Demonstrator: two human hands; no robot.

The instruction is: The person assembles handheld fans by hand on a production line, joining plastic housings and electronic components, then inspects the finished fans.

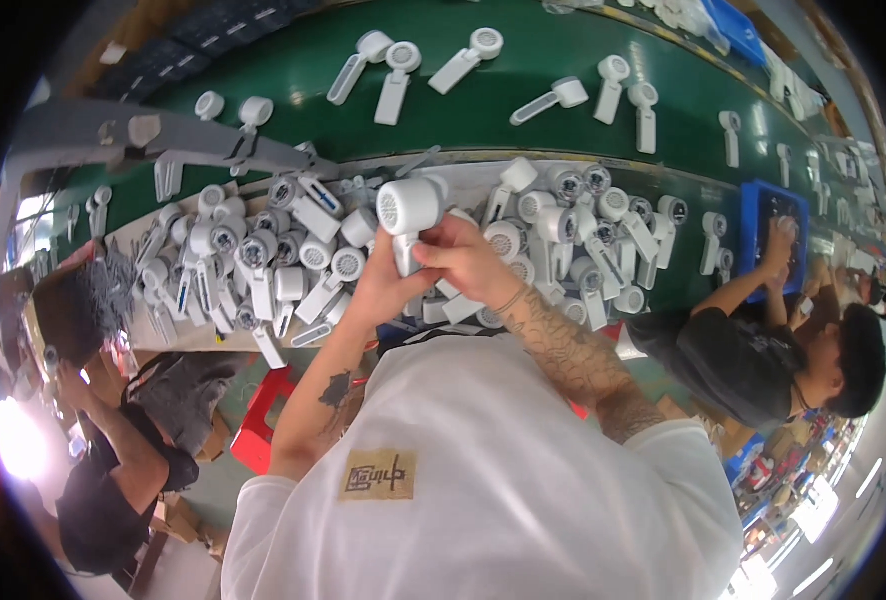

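Note:
In front of my chest I hold a white handheld fan (409,208) upright, its round grilled head on top. My left hand (388,285) is closed around the lower part of its handle. My right hand (461,262) reaches across from the other side, its fingers curled against the same handle. Part of the handle is hidden behind the fingers. Just beyond both hands, a heap of similar white fans (317,253) covers the bench to the left, and another heap (603,235) lies to the right.
Behind the heaps runs a green conveyor belt (293,85) carrying several spaced-out white fans. A grey metal beam (178,135) crosses at left. A blue bin (753,240) stands at right beside a co-worker (753,350). Another person (123,460) is at left. A red stool (255,425) stands below the bench.

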